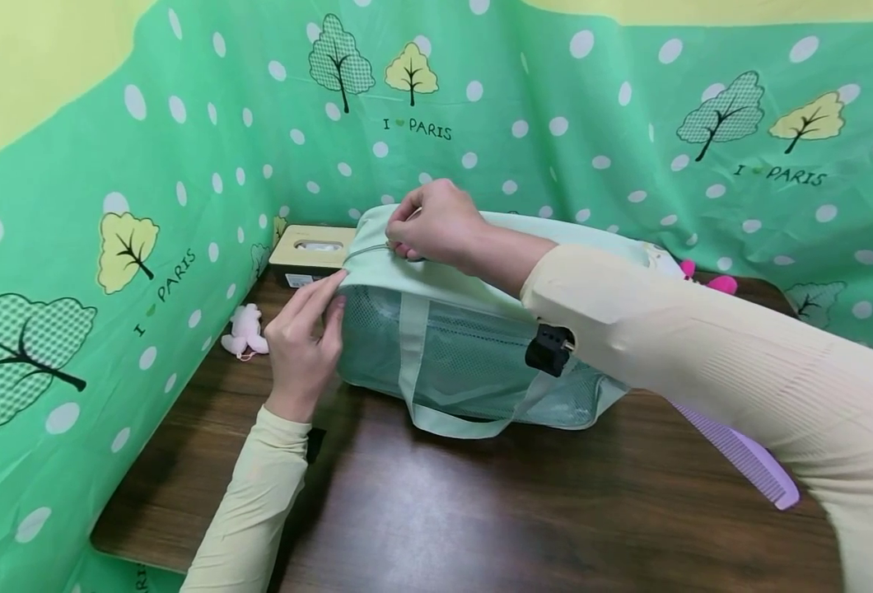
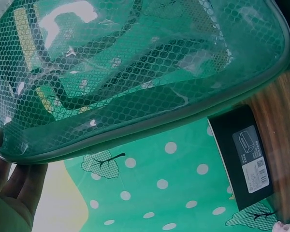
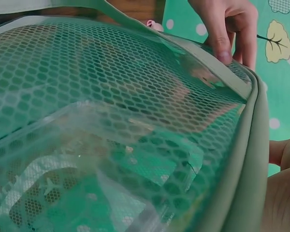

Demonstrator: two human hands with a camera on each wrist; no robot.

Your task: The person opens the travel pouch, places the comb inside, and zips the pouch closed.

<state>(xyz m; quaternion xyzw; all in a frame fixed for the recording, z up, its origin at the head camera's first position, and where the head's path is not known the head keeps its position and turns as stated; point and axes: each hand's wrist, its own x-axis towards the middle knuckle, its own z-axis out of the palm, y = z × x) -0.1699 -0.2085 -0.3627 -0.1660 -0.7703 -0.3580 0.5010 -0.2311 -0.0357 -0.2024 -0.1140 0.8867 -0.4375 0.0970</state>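
A mint-green mesh bag [image 1: 466, 346] stands on the table, its clear mesh side facing me and a strap handle [image 1: 413, 346] hanging down its front. My left hand [image 1: 305, 339] pinches the bag's upper left corner, thumb on the mesh side and fingers behind, as the left wrist view also shows. Over the top left of the bag, my right hand [image 1: 436, 222] has its fingers curled at the zipper [image 1: 370, 248], pinching there; the zipper pull is hidden by the fingers. In the right wrist view, only part of the right hand [image 3: 284, 186] shows beyond the bag's edge.
Behind the bag's left end sits a tissue box [image 1: 314, 239] with a dark base. A small pale plush toy [image 1: 245, 331] lies left of the left hand. A purple comb [image 1: 748, 461] sticks out under the right sleeve, and a bright pink item [image 1: 721, 285] shows behind it.
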